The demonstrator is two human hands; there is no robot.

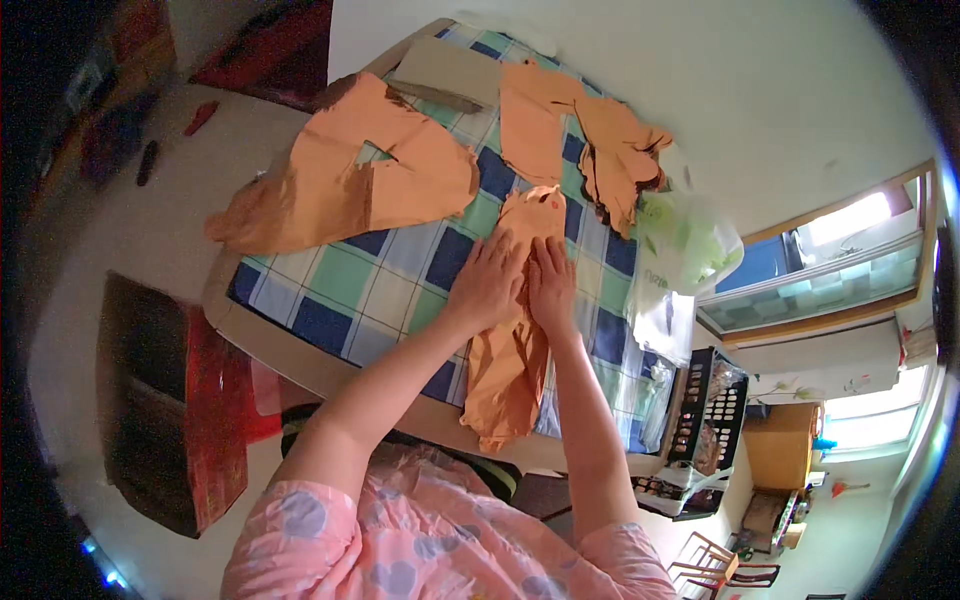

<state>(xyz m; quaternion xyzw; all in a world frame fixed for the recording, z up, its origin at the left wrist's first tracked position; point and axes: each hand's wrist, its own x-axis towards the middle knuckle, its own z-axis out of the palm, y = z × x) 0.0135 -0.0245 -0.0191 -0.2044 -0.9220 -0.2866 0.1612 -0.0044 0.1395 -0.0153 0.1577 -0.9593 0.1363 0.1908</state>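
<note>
Two bare hands at work on one long orange piece, seen from above. The piece lies lengthwise on the worktop, on a single checked cover of blue, green and white; it is creased along its length, and its near end reaches the worktop's near edge. The left hand and the right hand rest side by side upon it, palms down; in both, the grip is relaxed, with fingers extended and pressing flat rather than curled about the material. To the left lies a second, broader orange piece, with one small gap near its middle and its outer end reaching over the worktop's left edge. Beyond the hands, toward the upper right, is further orange material, folded and overlapping, so that whether it is one piece or two cannot be told. One flat grey-beige slab lies at the far end. At the right edge rests one white-and-green plastic bag; beside the worktop stands a black slotted basket. Two pink, dotted sleeves frame the lower margin.
</note>
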